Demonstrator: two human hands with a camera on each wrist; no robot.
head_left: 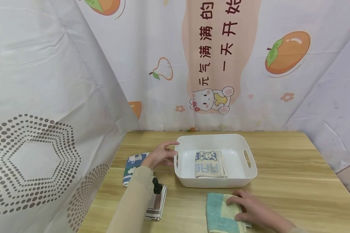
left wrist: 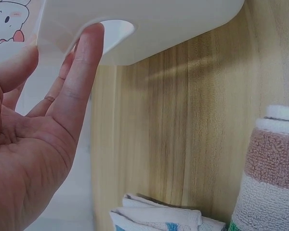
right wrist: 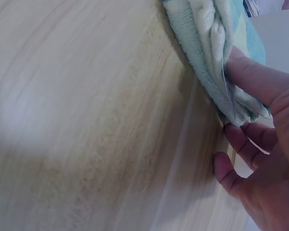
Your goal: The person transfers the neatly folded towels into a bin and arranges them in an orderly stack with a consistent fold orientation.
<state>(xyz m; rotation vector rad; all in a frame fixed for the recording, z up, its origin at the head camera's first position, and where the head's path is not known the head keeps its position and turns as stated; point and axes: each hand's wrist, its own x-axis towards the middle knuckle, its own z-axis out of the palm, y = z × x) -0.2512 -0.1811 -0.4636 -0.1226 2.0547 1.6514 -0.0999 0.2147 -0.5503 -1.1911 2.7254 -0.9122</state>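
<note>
A white plastic bin [head_left: 215, 183] sits on the table with a folded beige-and-blue towel [head_left: 209, 168] inside. My left hand [head_left: 162, 154] is at its left end. In the left wrist view one nearly straight fingertip overlaps the handle hole [left wrist: 118, 34], and the thumb is by the rim. In front of the bin lies a folded teal-and-cream towel [head_left: 217, 210]. My right hand [head_left: 255, 208] holds its right edge, with the thumb [right wrist: 255, 79] against the folded layers and other fingers around the corner in the right wrist view.
A blue, green and white towel [head_left: 134, 165] lies left of the bin, partly behind my left forearm. Nearer me is a brown-and-white striped towel [head_left: 157, 207], with a small black object [head_left: 157, 186] over it. A printed curtain [head_left: 160, 106] hangs behind the wooden table [head_left: 291, 168].
</note>
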